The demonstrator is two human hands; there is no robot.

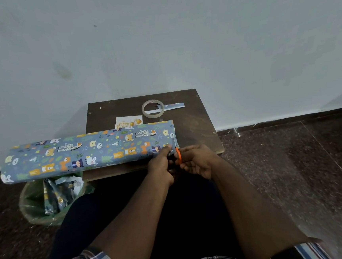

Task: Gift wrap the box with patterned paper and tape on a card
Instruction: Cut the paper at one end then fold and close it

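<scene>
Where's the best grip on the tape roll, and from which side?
Pinch the tape roll's near rim from above, one finger inside the open ring. It lies flat on the table. A paper strip runs under its right side, so the near-left arc looks clearer.

The wrapping paper (89, 152) on the long box is smooth printed paper with a faint sheen, blue with cartoon animals. Under it, the low table (188, 125) is dark wood, worn and matt, with pale scuffs. The tape roll (152, 108) at the far side is clear glossy plastic; the card (129, 121) looks like matt white paper. The scissors (178, 154) have an orange handle, probably plastic. The bin liner (31, 205) near left is thin shiny green plastic. The floor (292, 160) is speckled polished stone, the wall (158, 37) matt paint.
</scene>
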